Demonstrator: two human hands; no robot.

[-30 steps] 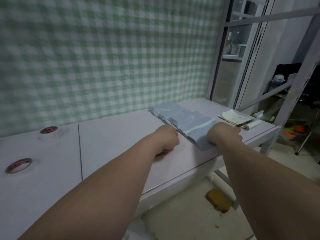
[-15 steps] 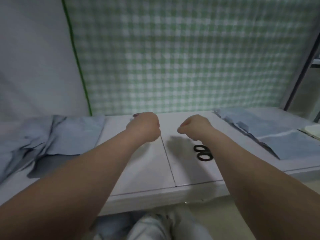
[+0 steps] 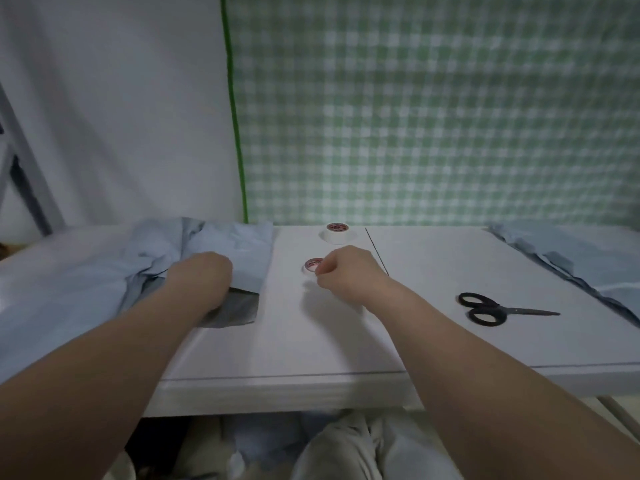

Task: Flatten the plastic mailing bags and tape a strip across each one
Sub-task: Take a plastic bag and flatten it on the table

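Green gingham cloth (image 3: 450,116) and a white sheet (image 3: 121,98) hung behind the white table (image 3: 311,341). Crumpled blue-grey bags (image 3: 156,244) lay heaped at its left end, soft and creased; a flatter pile (image 3: 571,254) lay far right. The left hand (image 3: 201,282) curled its fingers into the top bag (image 3: 239,247), apparently gripping it, and the near corner was lifted to show a dark underside. The right hand (image 3: 346,271) was curled just beside the near roll (image 3: 312,265); whether it pinched the roll could not be told. A second roll (image 3: 337,232) stood behind, scissors (image 3: 485,308) well right. Best, I judged, to draw one bag onto bare table, then smooth from the middle outward before taping.
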